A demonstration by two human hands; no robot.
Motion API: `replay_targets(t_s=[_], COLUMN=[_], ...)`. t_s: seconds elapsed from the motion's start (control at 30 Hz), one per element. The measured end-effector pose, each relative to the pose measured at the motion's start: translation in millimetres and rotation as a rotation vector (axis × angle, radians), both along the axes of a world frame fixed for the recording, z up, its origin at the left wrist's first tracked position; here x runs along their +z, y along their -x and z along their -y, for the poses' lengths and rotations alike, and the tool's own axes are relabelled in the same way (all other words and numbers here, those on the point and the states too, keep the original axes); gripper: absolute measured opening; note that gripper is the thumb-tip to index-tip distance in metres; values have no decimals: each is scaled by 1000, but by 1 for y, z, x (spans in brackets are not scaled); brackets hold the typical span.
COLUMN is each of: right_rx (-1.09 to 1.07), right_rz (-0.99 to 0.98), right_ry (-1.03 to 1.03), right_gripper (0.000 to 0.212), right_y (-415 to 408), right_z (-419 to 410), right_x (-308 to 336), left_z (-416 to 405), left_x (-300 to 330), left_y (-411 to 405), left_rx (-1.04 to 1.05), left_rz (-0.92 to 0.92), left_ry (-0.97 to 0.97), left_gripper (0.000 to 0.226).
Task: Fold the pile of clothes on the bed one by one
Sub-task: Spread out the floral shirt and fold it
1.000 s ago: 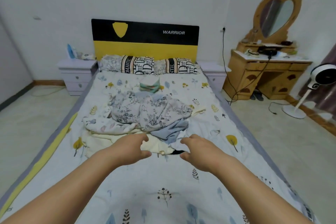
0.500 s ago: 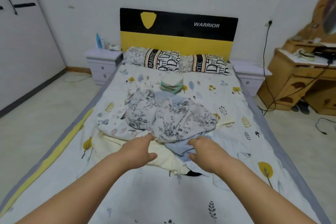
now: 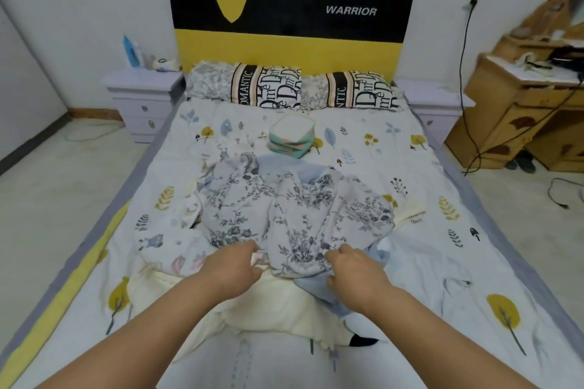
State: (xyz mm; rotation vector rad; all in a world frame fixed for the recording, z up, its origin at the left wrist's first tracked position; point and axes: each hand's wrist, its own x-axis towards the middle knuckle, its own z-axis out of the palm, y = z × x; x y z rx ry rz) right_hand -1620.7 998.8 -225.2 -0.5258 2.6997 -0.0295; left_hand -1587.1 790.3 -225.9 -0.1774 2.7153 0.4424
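With the left hand (image 3: pixel 232 275) and right hand (image 3: pixel 357 275) loosely curled at the near hem of the floral garment (image 3: pixel 284 218) atop the pile mid-bed (neither clearly pinching yet), lift only that top layer.

Left hand (image 3: pixel 232 270) and right hand (image 3: pixel 355 275) reach forward, fingers curled.

The floral garment (image 3: pixel 294 218) on top of the pile is showing grey-blue sprigs on pale lilac. At its six o'clock a cream garment (image 3: pixel 268 309) is lying, with a plain light blue one (image 3: pixel 319 289) at five o'clock. The bed sheet (image 3: pixel 410 262) is wearing mustard trees and blue leaves on white. At twelve o'clock the headboard (image 3: pixel 290 31) is showing black over yellow.
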Motion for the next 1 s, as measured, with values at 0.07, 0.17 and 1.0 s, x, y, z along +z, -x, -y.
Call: replay_targets(t_s=[0.07, 0.17, 1.0], right_rx=[-12, -41, -134], right_rz=[14, 23, -143], right_ry=[-7, 0, 193], right_gripper=[31, 36, 24], right_y=[21, 55, 175], right_z=[5, 9, 53], right_x=[-18, -46, -236], left_z=[5, 4, 53], left_x=[-17, -43, -208], left_y=[22, 56, 158], left_rx=[12, 36, 85], left_rz=[3, -11, -227], left_ry=[7, 35, 86], left_gripper=[42, 39, 6])
